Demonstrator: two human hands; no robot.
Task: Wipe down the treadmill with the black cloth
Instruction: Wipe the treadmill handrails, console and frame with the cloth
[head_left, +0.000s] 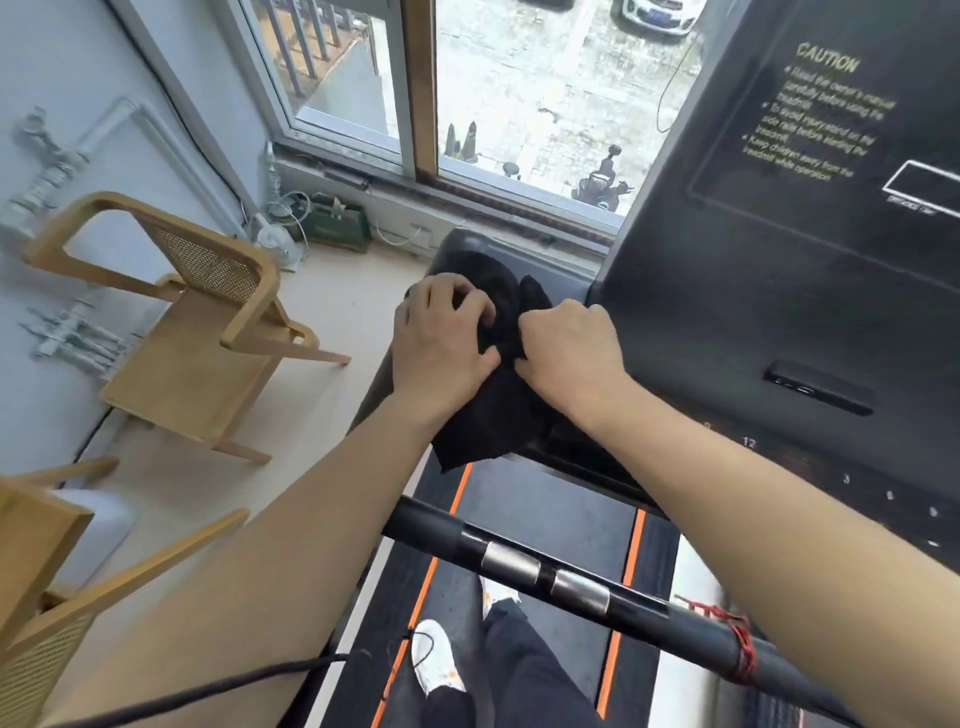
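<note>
Both hands work the black cloth (491, 415) at the left end of the treadmill console (810, 291), just beside its corner. Left hand (441, 343) has its grip clenched on the cloth's upper bunch, fingers curled in; right hand (571, 353) pinches a fold next to it, knuckles up. The two hands nearly touch w/ the cloth gathered between them. Looks like bunching or refolding the cloth into a pad before wiping, not a wipe stroke yet, judging by both grips pulling fabric inward. Lower part of the cloth hangs loose below the console edge, over the belt's orange stripe (462, 493). Cloth partly covers the rounded left end of the console, prob. so that end gets wiped first.

Handlebar (545, 566) crosses below the console, under both forearms, w/ silver sensor plates and red cord at its right. Person stands on the belt (545, 509), white shoe (436, 660) visible. Wooden chair (208, 332) sits well left of the console, on the floor.
</note>
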